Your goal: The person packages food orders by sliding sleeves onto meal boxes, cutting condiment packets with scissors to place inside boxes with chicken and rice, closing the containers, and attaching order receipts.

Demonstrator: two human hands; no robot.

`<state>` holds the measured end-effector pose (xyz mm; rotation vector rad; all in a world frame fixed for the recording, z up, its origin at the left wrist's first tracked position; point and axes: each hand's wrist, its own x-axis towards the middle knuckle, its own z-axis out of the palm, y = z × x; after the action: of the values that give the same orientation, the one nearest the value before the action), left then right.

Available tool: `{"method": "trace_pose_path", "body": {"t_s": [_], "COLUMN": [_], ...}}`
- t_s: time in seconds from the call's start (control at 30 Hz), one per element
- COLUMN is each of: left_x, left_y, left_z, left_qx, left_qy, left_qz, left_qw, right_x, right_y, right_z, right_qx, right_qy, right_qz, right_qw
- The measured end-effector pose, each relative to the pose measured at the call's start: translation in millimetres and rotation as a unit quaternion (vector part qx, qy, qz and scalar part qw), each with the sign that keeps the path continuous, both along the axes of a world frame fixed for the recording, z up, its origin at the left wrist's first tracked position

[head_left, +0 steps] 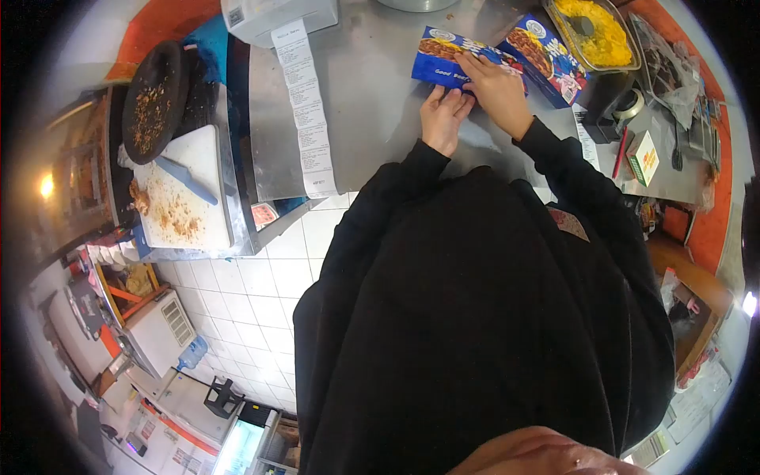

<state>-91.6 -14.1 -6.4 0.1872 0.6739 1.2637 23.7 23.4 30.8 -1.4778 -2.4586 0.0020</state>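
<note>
On the steel counter a blue printed box lies under both of my hands. My left hand is at its near edge, with the fingertips curled against the side. Across the top of the box, my right hand presses with its fingers, covering part of the print. A second blue box sits just to the right, close to the first. Behind that one is a clear tray of yellow food with a dark round object in it.
A long printed receipt hangs from a white printer. At the left are a cutting board with a knife and a dark stone pan. Tape, a red pen and a small box are at the right.
</note>
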Motion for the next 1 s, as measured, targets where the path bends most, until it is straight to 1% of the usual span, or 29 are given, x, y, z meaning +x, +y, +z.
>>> {"method": "trace_pose_path", "body": {"t_s": [0.07,0.1,0.17,0.2,0.23,0.27,0.3,0.33,0.37,0.4,0.43,0.47,0.5,0.53,0.57,0.6,0.63,0.67,0.7,0.73,0.77,0.8,0.83,0.87,0.9,0.97,1.0], "left_x": [-1,-2,-3,-5,-7,-9,-12,-14,-12,-12,-13,-16,-20,-25,-32,-37,-34,-31,-27,-19,-8,4,17,34,54,96,118], "left_y": [-1,-1,-5,-6,-7,-7,-11,-12,-10,-10,-13,-15,-17,-19,-22,-25,-28,-30,-30,-30,-29,-29,-30,-28,-26,-24,-26], "left_z": [0,1,-2,-8,-14,-21,-31,-30,-30,-27,-24,-29,-28,-26,-24,-23,-24,-24,-20,-16,-14,-10,-5,1,3,-7,-8], "left_qx": [0.002,0.007,0.006,-0.026,-0.057,-0.053,-0.053,-0.052,-0.044,-0.063,-0.086,-0.068,-0.068,-0.064,-0.061,-0.045,-0.042,-0.021,0.000,0.001,0.059,0.115,0.113,0.113,0.115,0.151,0.138], "left_qy": [0.004,0.008,0.010,0.025,0.041,0.040,0.075,0.109,0.107,0.133,0.161,0.182,0.183,0.218,0.253,0.261,0.261,0.262,0.263,0.265,0.258,0.250,0.252,0.216,0.179,0.198,0.202], "left_qz": [-0.003,0.001,-0.014,-0.007,0.000,-0.013,-0.010,-0.006,-0.015,-0.015,-0.015,-0.047,-0.053,-0.127,-0.199,-0.273,-0.275,-0.351,-0.423,-0.425,-0.462,-0.498,-0.500,-0.504,-0.505,-0.513,-0.509], "left_qw": [1.000,1.000,1.000,0.999,0.998,0.998,0.996,0.993,0.993,0.989,0.983,0.980,0.979,0.966,0.945,0.925,0.924,0.899,0.867,0.865,0.846,0.823,0.821,0.829,0.836,0.822,0.826], "right_x": [0,0,2,4,6,9,14,24,37,51,76,106,159,193,236,249,259,267,271,271,271,270,270,282,272,257,243], "right_y": [-4,-8,-19,-24,-27,-29,-32,-29,-35,-44,-48,-48,-40,-52,-51,-60,-61,-59,-57,-56,-59,-63,-67,-74,-84,-108,-114], "right_z": [0,0,-4,-9,-3,4,9,6,5,7,2,-6,-24,-13,-35,-26,-25,-26,-24,-24,-25,-27,-30,-51,-48,-46,-33], "right_qx": [0.035,0.038,-0.012,-0.059,-0.056,-0.134,-0.211,-0.279,-0.293,-0.299,-0.156,0.021,0.288,0.244,0.332,0.246,0.248,0.079,-0.093,-0.173,-0.174,-0.153,-0.128,-0.099,-0.062,-0.119,-0.157], "right_qy": [0.043,0.039,0.006,0.053,0.052,0.133,0.214,0.353,0.491,0.615,0.593,0.532,0.383,0.335,0.170,0.094,0.093,0.230,0.358,0.504,0.505,0.638,0.754,0.833,0.888,0.767,0.695], "right_qz": [0.030,0.016,0.045,0.058,0.043,0.087,0.131,0.136,0.036,-0.061,-0.177,-0.333,-0.329,-0.462,-0.540,-0.555,-0.557,-0.562,-0.538,-0.550,-0.551,-0.481,-0.399,-0.342,-0.253,-0.269,-0.330], "right_qw": [0.998,0.998,0.999,0.995,0.996,0.978,0.945,0.883,0.820,0.727,0.770,0.779,0.814,0.784,0.755,0.789,0.787,0.791,0.758,0.643,0.641,0.582,0.507,0.423,0.380,0.571,0.619]}}
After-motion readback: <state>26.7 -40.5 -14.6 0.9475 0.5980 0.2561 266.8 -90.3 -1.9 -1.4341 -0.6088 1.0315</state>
